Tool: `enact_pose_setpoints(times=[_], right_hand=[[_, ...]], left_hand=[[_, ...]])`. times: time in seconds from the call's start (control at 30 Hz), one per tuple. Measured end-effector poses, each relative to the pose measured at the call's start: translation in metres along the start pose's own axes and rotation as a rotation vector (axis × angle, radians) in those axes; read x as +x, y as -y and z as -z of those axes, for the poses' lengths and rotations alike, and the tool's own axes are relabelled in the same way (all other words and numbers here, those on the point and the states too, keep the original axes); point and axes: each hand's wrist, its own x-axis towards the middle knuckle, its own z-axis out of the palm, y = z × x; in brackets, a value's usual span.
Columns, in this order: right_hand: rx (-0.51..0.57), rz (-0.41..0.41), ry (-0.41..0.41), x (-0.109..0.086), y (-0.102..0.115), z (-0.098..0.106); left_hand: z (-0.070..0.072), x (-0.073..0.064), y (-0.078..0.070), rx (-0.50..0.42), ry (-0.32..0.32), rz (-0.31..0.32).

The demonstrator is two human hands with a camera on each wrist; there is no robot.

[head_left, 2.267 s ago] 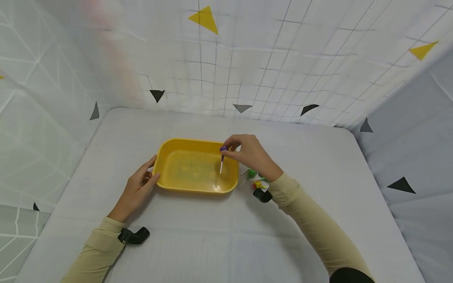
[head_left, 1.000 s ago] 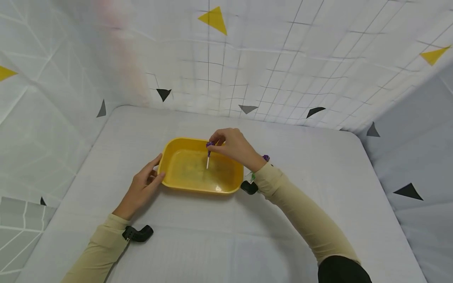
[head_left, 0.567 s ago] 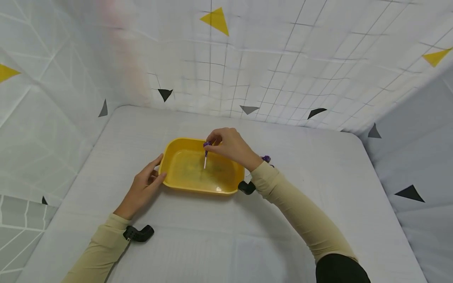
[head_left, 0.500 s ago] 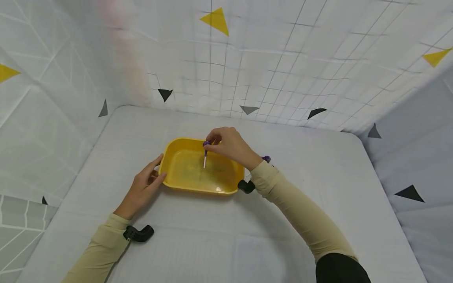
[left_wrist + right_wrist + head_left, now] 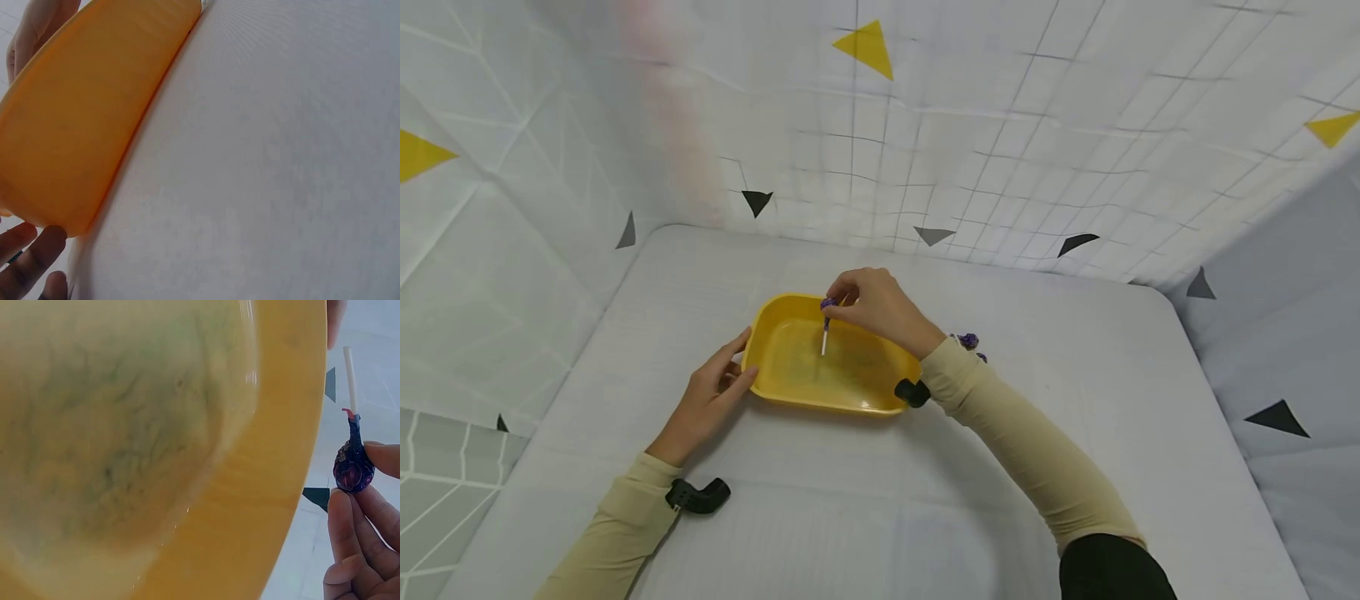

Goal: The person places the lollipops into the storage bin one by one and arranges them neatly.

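Observation:
In the head view, my right hand (image 5: 883,310) holds a purple-wrapped lollipop (image 5: 824,337) above the yellow tray (image 5: 790,385), its white stick pointing down. The right wrist view shows thumb and fingers pinching the wrapped head of the lollipop (image 5: 353,472). My left hand (image 5: 706,398) touches the tray's left end with its forefinger and thumb. Fingertips (image 5: 53,240) rest against the outer wall of the tray (image 5: 75,125) in the left wrist view. No lollipop shows inside the tray.
Purple-wrapped lollipops (image 5: 968,341) lie on the white-covered table (image 5: 820,508) right of the tray, partly hidden by the right wrist. Black wrist devices (image 5: 698,497) sit on both sleeves. Pale patterned sheets (image 5: 820,142) surround the table.
My right hand has carried the lollipop leftward over the tray. The green and the red-yellow lollipops seen earlier are now behind the right arm. My left hand keeps its place on the tray.

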Motion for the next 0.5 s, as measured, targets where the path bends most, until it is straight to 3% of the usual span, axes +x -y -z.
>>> enact_pose_setpoints(times=[0.5], right_hand=[[0.028, -0.011, 0.034, 0.021, -0.002, -0.026]], left_hand=[[0.001, 0.0, -0.003, 0.016, 0.003, 0.009]])
